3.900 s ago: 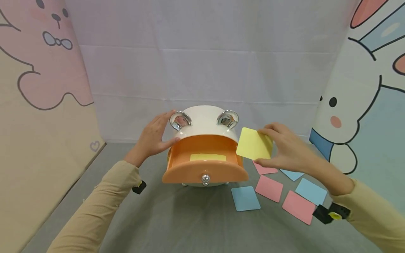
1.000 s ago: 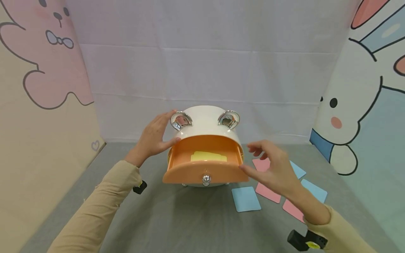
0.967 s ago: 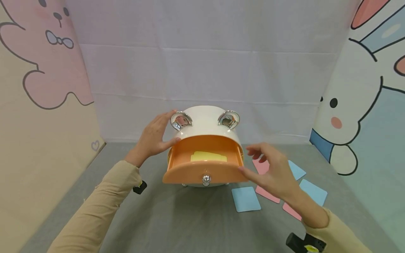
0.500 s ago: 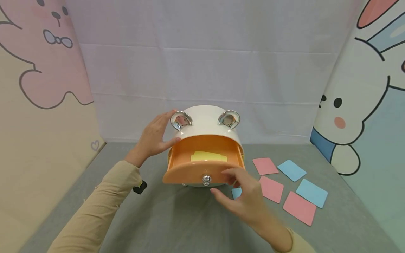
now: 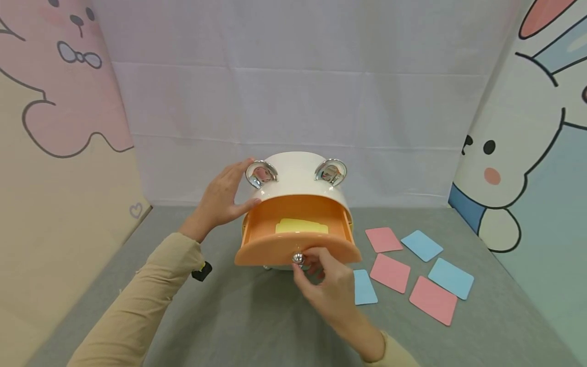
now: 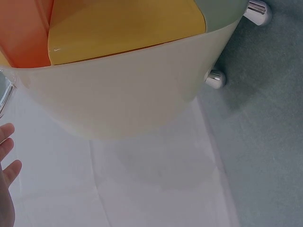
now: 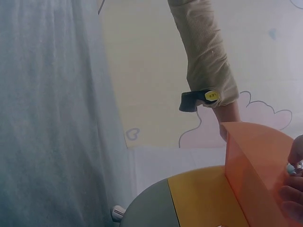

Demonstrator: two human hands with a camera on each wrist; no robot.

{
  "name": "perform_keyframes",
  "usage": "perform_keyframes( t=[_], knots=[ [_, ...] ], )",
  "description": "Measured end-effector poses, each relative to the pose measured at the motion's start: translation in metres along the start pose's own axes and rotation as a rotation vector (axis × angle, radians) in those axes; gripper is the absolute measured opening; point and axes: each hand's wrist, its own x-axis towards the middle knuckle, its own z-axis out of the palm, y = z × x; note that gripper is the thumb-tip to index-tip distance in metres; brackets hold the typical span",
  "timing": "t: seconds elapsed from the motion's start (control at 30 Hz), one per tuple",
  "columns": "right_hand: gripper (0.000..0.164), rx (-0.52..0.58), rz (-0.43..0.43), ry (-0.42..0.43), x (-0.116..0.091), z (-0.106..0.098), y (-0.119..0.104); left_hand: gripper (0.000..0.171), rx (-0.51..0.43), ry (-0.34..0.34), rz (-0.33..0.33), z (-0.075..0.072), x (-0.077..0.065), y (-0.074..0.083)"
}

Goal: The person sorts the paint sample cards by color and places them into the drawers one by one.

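Note:
A white rounded box (image 5: 295,171) with two silver ears stands on the grey cloth. Its orange drawer (image 5: 257,252) is pulled out, and yellow cards (image 5: 300,226) lie inside. My left hand (image 5: 224,196) rests against the box's left side by the silver ear, fingers extended and thumb near the drawer opening; its fingertips also show at the left edge of the left wrist view. With thumb and fingers, my right hand (image 5: 327,283) pinches the round silver knob (image 5: 298,259) on the drawer front. The right wrist view shows the drawer's side wall (image 7: 239,175).
Right of the box lie pink cards (image 5: 433,299) and blue cards (image 5: 451,278), flat on the grey cloth (image 5: 229,321). My right hand partly covers the nearest blue card (image 5: 365,288). A white backdrop (image 5: 293,102) hangs close behind the box.
The yellow card that my right hand held is out of it, and more yellow shows in the drawer. That hand has moved left and down to the knob; my left hand stays put.

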Motion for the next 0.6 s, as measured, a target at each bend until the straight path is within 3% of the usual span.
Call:
perform_keyframes(
  t=[0.6],
  knots=[
    [0.013,-0.056,0.013,0.03,0.0031,0.0075,0.0047,0.086,0.005,0.002,-0.006,-0.0014,-0.0003,0.0003]
  ],
)
